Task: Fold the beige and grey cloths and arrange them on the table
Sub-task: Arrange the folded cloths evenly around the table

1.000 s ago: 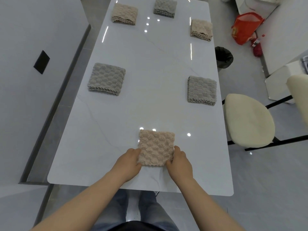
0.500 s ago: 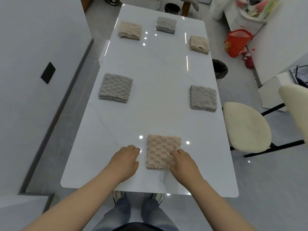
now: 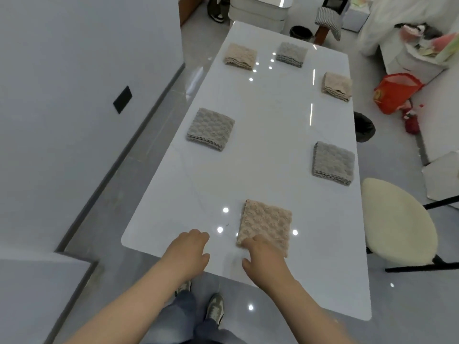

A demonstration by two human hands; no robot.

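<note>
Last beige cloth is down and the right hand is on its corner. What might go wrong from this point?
1. The right hand has fingertips on the near-left corner of the near beige cloth; pulling away carelessly may drag that corner and skew or open the fold.
2. The far-right beige cloth and the right grey cloth lie close to the right edge of the table; a bump from the side where the chair stands might knock one off.

Bare table [image 3: 268,135] centre between folded cloths; chair [image 3: 397,222] beside right edge
</note>
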